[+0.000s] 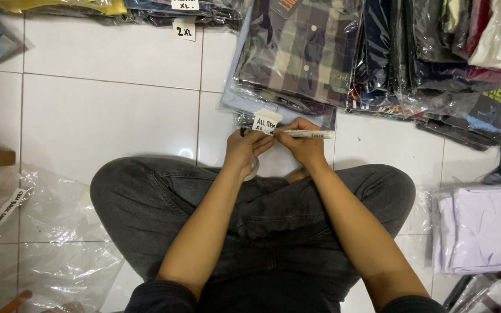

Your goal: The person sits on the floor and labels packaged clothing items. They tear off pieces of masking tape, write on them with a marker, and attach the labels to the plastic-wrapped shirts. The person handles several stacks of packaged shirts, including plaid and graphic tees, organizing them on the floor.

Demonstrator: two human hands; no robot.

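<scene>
Crossed legs in grey jeans (250, 208) sit before bagged plaid shirts (297, 52) on white tile. The left hand (244, 149) pinches a small white paper tag (265, 122). The right hand (304, 142) clamps a white marker (311, 134), lying level, long axis left-right.

A single view comes from a camera on the person's head, tilted steeply down and slightly forward, so the person's own forearms run up from the bottom edge and the crossed legs in grey jeans (262, 214) fill the lower middle. It sits near enough that the left hand (244, 149) and right hand (304, 142) meet just above the centre of the picture. Ahead, the white tiled floor (105, 116) stretches to the top edge, where bagged plaid shirts (297, 52) cross the frame, and clear plastic bags (59, 255) lie at lower left.
</scene>
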